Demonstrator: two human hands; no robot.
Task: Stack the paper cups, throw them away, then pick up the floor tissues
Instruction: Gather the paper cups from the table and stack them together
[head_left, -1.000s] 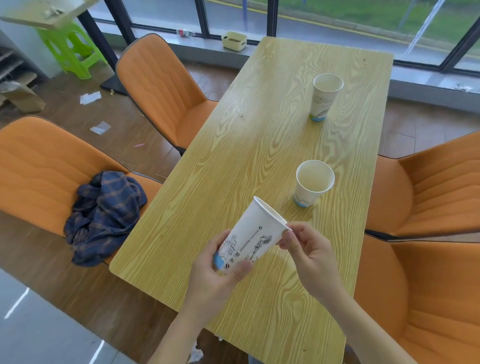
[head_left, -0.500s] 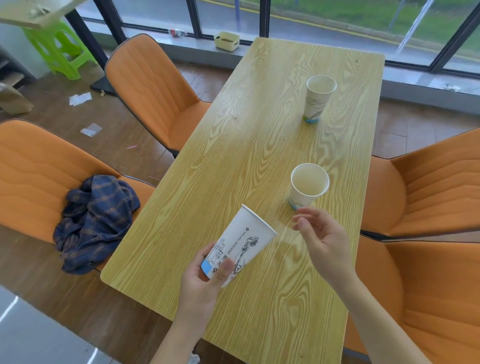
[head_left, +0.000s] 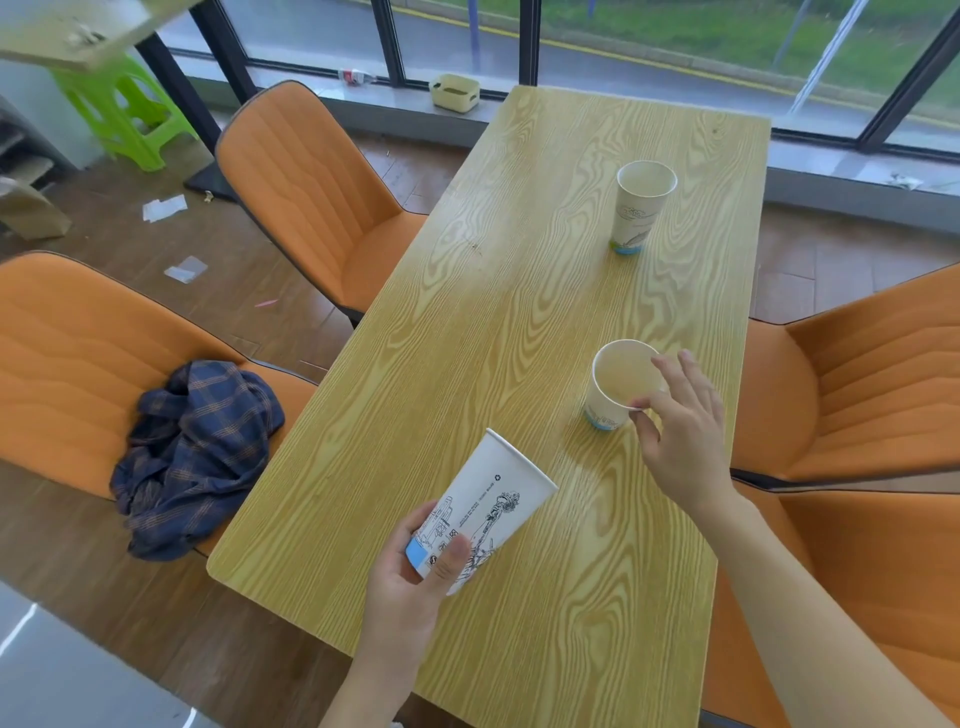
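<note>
My left hand (head_left: 410, 592) grips a white paper cup (head_left: 488, 504) with black drawings near its base, tilted with the mouth up and to the right, above the wooden table (head_left: 519, 312). A second empty cup (head_left: 615, 384) stands upright on the table's right side; my right hand (head_left: 680, 415) is at its rim, thumb and fingers touching its near-right edge. A third cup (head_left: 641, 208) stands upright farther back. White tissues (head_left: 163, 208) and another scrap (head_left: 186, 270) lie on the floor at the far left.
Orange chairs flank the table, two on the left (head_left: 311, 208) and two on the right (head_left: 872, 374). A crumpled blue plaid shirt (head_left: 192, 452) lies on the near-left chair. A green stool (head_left: 124, 114) stands far left, and a small yellow box (head_left: 456, 92) sits on the window sill.
My right hand let go of the held cup's rim and moved forward to the near standing cup, now touching its rim. My left hand kept the tilted cup and lowered slightly.
</note>
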